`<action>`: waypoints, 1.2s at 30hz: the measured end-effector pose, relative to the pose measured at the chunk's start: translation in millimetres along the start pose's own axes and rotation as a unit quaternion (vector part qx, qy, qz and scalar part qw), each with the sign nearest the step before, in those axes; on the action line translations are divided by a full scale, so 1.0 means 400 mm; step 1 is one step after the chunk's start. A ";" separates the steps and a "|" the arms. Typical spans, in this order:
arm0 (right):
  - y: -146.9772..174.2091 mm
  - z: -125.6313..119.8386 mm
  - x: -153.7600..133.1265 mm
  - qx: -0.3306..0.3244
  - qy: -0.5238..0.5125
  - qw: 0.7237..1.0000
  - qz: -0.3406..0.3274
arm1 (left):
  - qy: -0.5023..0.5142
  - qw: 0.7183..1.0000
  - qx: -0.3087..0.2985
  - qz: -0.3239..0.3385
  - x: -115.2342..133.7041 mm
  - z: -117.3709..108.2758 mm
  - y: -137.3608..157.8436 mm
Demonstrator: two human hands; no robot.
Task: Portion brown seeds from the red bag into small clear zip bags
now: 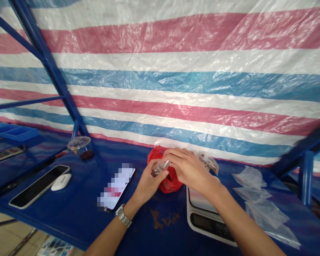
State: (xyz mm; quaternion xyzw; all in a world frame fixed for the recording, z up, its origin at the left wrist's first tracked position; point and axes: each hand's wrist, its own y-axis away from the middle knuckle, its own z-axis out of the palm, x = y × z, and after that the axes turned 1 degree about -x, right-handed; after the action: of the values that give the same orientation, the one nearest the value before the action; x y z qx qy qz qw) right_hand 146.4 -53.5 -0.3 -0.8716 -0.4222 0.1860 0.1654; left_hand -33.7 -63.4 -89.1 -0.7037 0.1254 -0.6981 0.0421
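My left hand (152, 179), a metal watch on its wrist, is closed around a small clear plastic bag (158, 168). My right hand (188, 169) bends over the same small bag from the right, its fingertips at the upper edge and partly hidden. Whatever the small bag contains is too small to make out. Right below and behind both hands sits a crumpled red plastic bag (170, 184) with its mouth open. A white kitchen scale (213, 231) lies under my right forearm, which covers part of it.
Clear bags with brown contents (212, 164) lie behind my right hand. Empty zip bags (266, 209) are spread at the right. Leftward are a lit phone (117, 188), a dark phone (40, 186), a white earbud case (61, 182) and a clear tub (81, 147). Striped sheeting (176, 85) hangs behind.
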 end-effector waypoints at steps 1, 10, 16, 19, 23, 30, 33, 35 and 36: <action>0.000 0.001 0.000 0.004 -0.011 1.000 0.003 | -0.001 1.000 -0.003 0.002 0.000 -0.001 -0.001; -0.006 0.001 -0.008 0.019 -0.076 0.996 0.044 | 0.065 0.997 -0.046 0.005 -0.005 0.001 -0.002; -0.002 0.039 0.027 0.088 -0.102 0.982 0.134 | 0.028 0.999 0.036 -0.002 -0.002 -0.007 -0.007; 0.011 0.076 0.053 -0.024 -0.026 0.988 0.153 | 0.026 0.995 0.092 -0.018 0.006 -0.012 -0.009; 0.023 0.108 0.067 -0.138 0.105 0.970 0.170 | 0.026 0.992 0.116 -0.050 0.014 -0.011 -0.009; 0.021 0.114 0.066 -0.163 0.215 0.931 0.246 | -0.011 0.992 0.117 -0.038 0.003 -0.011 -0.012; 0.020 0.122 0.070 -0.159 0.199 0.935 0.248 | -0.028 0.992 0.115 -0.037 -0.005 -0.012 -0.013; 0.021 0.128 0.074 -0.154 0.170 0.942 0.244 | -0.022 0.992 0.118 -0.046 -0.005 -0.012 -0.014; 0.021 0.131 0.075 -0.151 0.157 0.945 0.244 | -0.012 0.991 0.120 -0.053 -0.003 -0.011 -0.014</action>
State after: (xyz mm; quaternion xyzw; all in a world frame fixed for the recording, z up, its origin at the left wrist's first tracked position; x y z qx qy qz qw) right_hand 145.1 -27.6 -55.4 -0.9809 -0.1882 0.0155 0.0461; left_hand -37.3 -57.3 -89.1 -0.7079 0.0026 -0.7005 0.0907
